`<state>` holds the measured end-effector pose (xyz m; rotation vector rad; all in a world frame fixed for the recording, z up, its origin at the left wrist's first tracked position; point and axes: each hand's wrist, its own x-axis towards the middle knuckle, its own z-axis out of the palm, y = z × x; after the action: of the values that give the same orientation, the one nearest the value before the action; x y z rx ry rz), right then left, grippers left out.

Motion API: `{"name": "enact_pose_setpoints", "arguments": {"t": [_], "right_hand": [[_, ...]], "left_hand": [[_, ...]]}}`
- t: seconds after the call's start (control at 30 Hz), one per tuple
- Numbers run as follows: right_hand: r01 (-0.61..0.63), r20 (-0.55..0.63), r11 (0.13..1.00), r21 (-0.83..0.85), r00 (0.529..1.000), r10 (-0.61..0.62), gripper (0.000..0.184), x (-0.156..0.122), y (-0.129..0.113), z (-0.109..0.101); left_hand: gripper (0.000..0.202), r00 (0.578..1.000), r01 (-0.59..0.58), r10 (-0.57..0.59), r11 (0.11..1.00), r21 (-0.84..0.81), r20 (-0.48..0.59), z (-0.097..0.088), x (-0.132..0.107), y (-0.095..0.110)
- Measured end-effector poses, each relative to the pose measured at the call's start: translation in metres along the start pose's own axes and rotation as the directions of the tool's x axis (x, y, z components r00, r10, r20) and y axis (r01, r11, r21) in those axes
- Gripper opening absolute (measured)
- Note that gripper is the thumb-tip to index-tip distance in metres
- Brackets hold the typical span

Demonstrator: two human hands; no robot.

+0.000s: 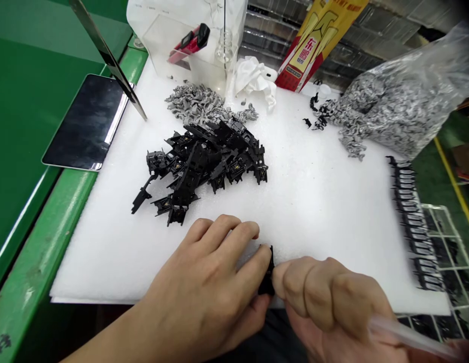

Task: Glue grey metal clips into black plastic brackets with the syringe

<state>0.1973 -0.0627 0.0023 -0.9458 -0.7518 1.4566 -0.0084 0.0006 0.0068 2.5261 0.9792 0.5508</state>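
Note:
My left hand (215, 275) grips a small black plastic part (267, 282) between thumb and index finger, over the front of the white foam sheet (317, 217). Right against that part is my right hand (328, 297), its fingers curled tightly; what they hold is hidden. A blurred whitish translucent strip (404, 335) crosses near the back of this hand. Beyond my hands lies a pile of black plastic parts (204, 164). Small grey clips (196, 103) are heaped behind the pile.
At right stand a plastic bag of grey clips (400, 101) and a row of black parts with grey clips (413, 222). Tweezers (109, 60) rise above a tablet (85, 123) at left. Behind are a clear box (158, 45), crumpled tissue (255, 80) and a yellow-red carton (313, 45).

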Motion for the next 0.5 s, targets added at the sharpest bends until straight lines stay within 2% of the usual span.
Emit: {"name": "enact_pose_setpoints", "arguments": {"t": [0.17,0.37,0.5], "right_hand": [[-0.026,-0.004,0.999,0.026,1.0,0.027,0.068,-0.0067,0.0026,-0.0049],[0.075,0.042,0.997,0.021,0.996,-0.076,0.063,-0.0041,0.0046,-0.0015],[0.062,0.035,0.997,0.05,0.997,-0.064,0.06,-0.0066,0.0053,-0.0049]], "left_hand": [[0.031,1.0,0.0,0.0,1.0,-0.003,-0.005,0.0019,0.0001,-0.0001],[0.03,1.0,-0.001,0.001,1.0,0.012,-0.008,0.0013,0.0008,0.0001],[0.03,1.0,-0.008,0.008,1.0,0.018,-0.012,0.0005,0.0006,0.0001]]}}
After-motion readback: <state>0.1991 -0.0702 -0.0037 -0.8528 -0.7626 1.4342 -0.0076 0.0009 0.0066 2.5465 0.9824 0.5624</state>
